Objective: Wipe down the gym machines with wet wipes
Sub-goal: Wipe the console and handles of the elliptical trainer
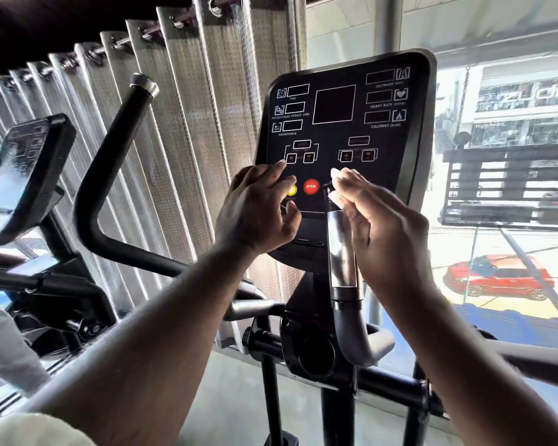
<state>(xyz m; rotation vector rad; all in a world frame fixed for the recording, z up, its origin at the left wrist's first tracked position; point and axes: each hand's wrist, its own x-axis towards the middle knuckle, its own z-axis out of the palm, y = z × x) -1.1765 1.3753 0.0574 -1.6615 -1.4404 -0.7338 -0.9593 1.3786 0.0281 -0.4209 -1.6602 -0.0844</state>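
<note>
As daylight floods the window, a person's left hand (256, 207) rests loosely spread, holding nothing, on the black flat plastic exercise-machine console (345, 140) beside its round red STOP button (311, 187), while right-hand fingers (351, 185) pinch a small white wet wipe (338, 185) against the panel

Both hands (left (255, 207), right (380, 226)) raised before console (345, 130); fingers loosely curled.

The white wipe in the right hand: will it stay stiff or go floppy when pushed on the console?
The wipe is bunched between the right hand's fingers, so it probably folds easily. It looks thin, likely light. On the smooth console it should probably slide.
</note>
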